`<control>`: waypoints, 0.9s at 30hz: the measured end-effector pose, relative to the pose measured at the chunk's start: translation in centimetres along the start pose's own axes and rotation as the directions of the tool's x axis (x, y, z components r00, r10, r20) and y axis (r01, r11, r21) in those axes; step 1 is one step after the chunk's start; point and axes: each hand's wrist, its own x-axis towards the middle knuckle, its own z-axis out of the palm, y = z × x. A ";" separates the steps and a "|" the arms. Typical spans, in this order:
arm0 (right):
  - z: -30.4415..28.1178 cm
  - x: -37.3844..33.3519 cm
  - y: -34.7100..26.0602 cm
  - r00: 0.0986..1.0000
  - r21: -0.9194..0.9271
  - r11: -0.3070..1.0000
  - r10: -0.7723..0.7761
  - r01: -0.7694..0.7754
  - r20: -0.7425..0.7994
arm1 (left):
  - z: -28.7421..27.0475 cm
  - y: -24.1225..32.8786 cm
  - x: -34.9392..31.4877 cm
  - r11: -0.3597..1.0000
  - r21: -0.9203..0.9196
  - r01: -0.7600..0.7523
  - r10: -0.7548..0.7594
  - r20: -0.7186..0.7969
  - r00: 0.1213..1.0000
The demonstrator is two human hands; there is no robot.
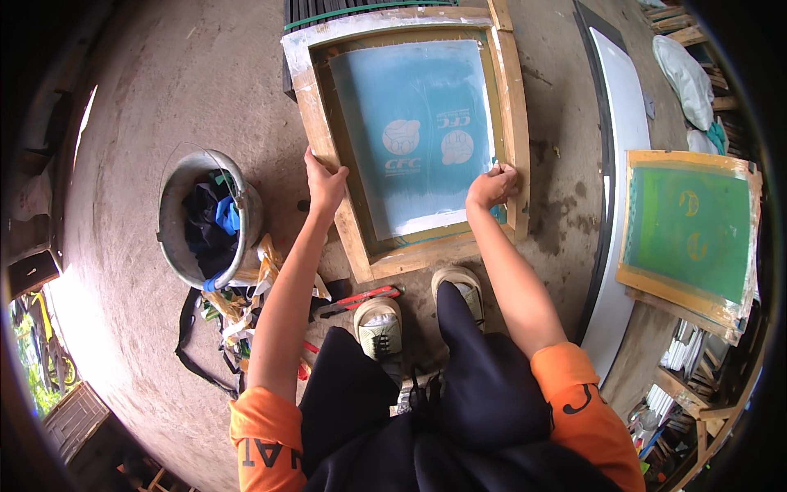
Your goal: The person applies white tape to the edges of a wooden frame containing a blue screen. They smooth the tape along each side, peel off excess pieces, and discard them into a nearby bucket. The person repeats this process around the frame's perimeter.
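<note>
A wooden screen-printing frame (515, 107) with a teal mesh (418, 123) lies flat on the concrete floor in front of my feet. Pale round designs show in the mesh. My left hand (325, 182) grips the frame's left rail, fingers curled over the wood. My right hand (493, 185) presses on the mesh at the lower right inner corner, fingers bunched; whether it holds anything is hidden. My shoes (379, 326) stand just below the frame's near edge.
A metal bucket (176, 217) holding dark and blue rags stands to the left, with scraps and straps beside it. A red-handled tool (361, 298) lies by my feet. A second frame with green mesh (689, 230) rests on a white board (625, 131) at the right.
</note>
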 end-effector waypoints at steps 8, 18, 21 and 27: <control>-5.6 -1.4 5.6 0.826 0.294 0.905 -0.408 0.308 0.389 | -0.3 0.0 0.1 1.000 -0.010 0.007 -0.007 0.006 1.000; -3.0 -0.3 3.1 0.803 0.023 0.815 -0.574 0.579 0.162 | -0.2 -0.3 0.3 0.999 0.018 -0.047 0.048 -0.040 0.998; -3.2 -0.4 3.3 0.804 0.066 0.827 -0.559 0.559 0.200 | -0.3 -0.1 0.1 0.999 0.021 -0.031 0.032 -0.026 0.999; -3.5 1.0 3.0 0.775 -0.009 0.793 -0.593 0.610 0.219 | -0.2 0.6 -0.2 0.999 -0.031 0.015 -0.014 0.009 1.000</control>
